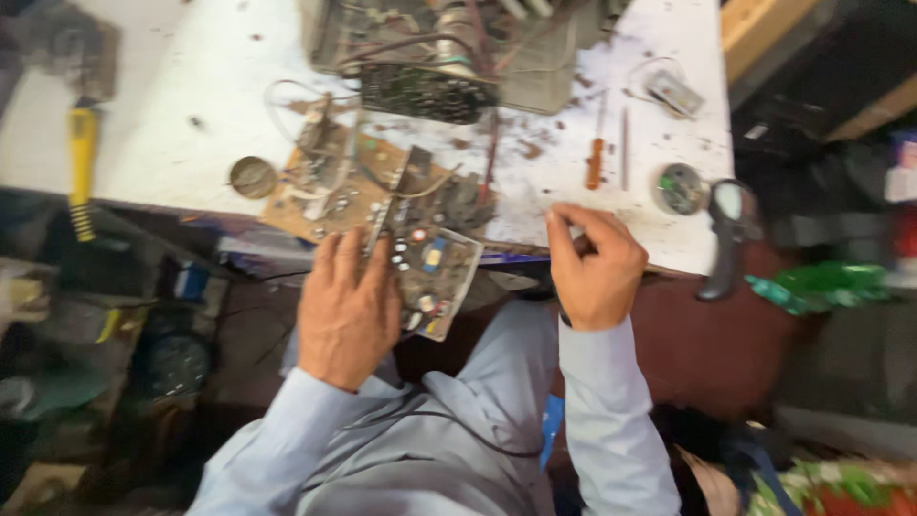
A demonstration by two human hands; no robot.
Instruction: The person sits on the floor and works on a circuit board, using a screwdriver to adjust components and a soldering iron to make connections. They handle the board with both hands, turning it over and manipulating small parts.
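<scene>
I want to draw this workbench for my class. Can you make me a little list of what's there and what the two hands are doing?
Place: white worktable, stained and messy
Left hand: lies flat on a circuit board at the table's near edge
Right hand: at the table edge, fingers curled; too blurred to tell if it grips anything
Behind the board: opened electronics chassis with wires
Tools: orange-handled screwdriver, yellow-handled tool, black magnifier
Small things: two round tins
Clothing: light blue sleeves
</scene>
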